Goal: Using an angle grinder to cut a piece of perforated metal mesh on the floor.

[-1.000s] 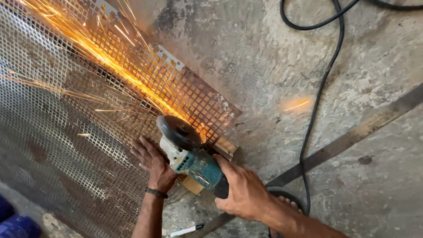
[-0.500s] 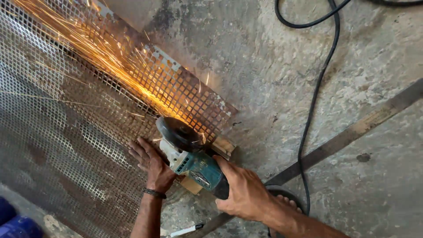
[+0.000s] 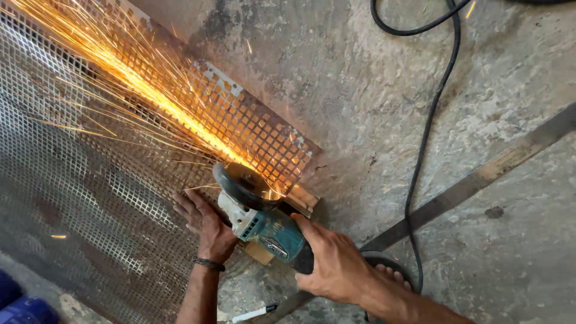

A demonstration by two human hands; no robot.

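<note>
Right hand: my right hand (image 3: 336, 264) is wrapped tight around the teal-bodied angle grinder (image 3: 267, 225).
Left hand: my left hand (image 3: 207, 225) lies flat, fingers spread, pressing the rusty perforated metal mesh sheet (image 3: 90, 198) on the concrete floor (image 3: 360, 90).
Grinder: its disc bites the sheet's edge, throwing orange sparks (image 3: 138, 84) up-left.
Nearby: black power cable (image 3: 429, 132).

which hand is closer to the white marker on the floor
Right. The right hand grips the angle grinder just up and right of the white marker; the left hand lies flat on the metal mesh, farther up.
</note>
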